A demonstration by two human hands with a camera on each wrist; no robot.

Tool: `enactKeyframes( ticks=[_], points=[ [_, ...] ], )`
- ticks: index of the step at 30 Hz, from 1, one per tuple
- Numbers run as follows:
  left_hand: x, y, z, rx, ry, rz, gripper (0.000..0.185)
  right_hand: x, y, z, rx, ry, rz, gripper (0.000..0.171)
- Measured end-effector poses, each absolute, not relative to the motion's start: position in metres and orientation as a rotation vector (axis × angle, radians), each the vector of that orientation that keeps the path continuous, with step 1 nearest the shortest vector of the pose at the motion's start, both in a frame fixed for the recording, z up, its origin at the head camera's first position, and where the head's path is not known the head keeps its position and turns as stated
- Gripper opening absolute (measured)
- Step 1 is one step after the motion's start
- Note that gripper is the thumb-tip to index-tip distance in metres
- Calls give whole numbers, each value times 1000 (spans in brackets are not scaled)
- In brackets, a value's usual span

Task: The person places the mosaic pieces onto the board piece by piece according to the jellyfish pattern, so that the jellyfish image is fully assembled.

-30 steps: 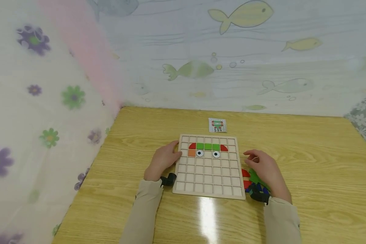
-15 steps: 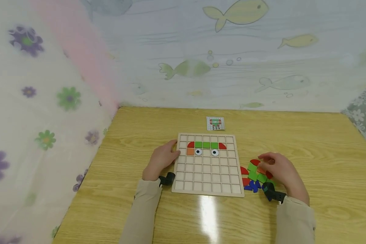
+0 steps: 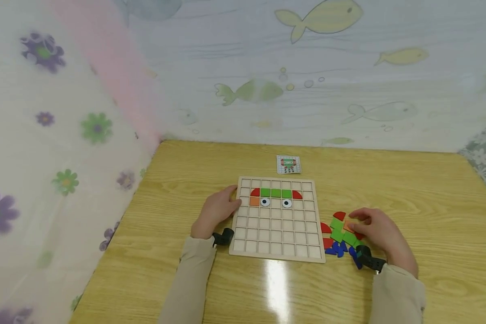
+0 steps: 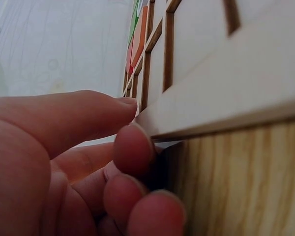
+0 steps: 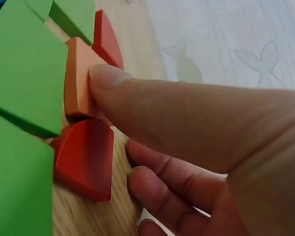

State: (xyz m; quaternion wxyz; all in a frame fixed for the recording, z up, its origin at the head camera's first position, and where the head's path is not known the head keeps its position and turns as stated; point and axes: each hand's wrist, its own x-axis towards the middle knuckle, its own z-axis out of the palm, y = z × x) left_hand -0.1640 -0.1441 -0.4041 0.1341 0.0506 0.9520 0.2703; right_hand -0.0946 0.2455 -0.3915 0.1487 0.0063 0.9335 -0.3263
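A wooden grid board (image 3: 276, 245) lies flat on the table. On it are three green squares (image 3: 276, 193), two red quarter-round tiles (image 3: 297, 195), an orange square (image 3: 254, 201) and two eye discs (image 3: 286, 203). My left hand (image 3: 215, 211) holds the board's left edge, thumb at the rim and fingers curled beside it. At the board's right, my right hand (image 3: 382, 229) reaches over the loose tiles. Its thumb rests on a loose orange square tile (image 5: 78, 81); the visible fingertips lie apart from it, near a red tile (image 5: 86, 162).
Loose green tiles (image 3: 337, 236), red tiles (image 3: 326, 228) and blue tiles (image 3: 336, 249) lie right of the board, some partly under the right hand. A small pattern card (image 3: 288, 164) lies behind the board. A printed curtain (image 3: 251, 54) hangs along the table's back edge.
My right hand has moved right from beside the board to the loose tiles, and its thumb has come onto the orange tile. The left hand stays at the board's edge.
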Motion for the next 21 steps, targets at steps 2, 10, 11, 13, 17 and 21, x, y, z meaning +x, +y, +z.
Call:
enactKeyframes(
  ticks=[2, 10, 11, 13, 17, 21],
  points=[
    [-164, -144, -404, 152, 2762, 778, 54, -94, 246, -392, 32, 2702, -926, 44],
    [-163, -144, -407, 144, 2778, 750, 54, -95, 245, -391, 57, 2732, -912, 45],
    [-163, -145, -407, 148, 2780, 748, 54, -95, 245, -391, 45, 2730, -912, 45],
    [-163, -145, -407, 158, 2782, 750, 54, -96, 246, -391, 24, 2720, -913, 46],
    [-164, -145, -407, 172, 2774, 779, 53, -97, 247, -392, 15, 2719, -919, 42],
    [-165, -145, -407, 186, 2771, 792, 53, -97, 247, -393, 38, 2723, -937, 40]
  ],
)
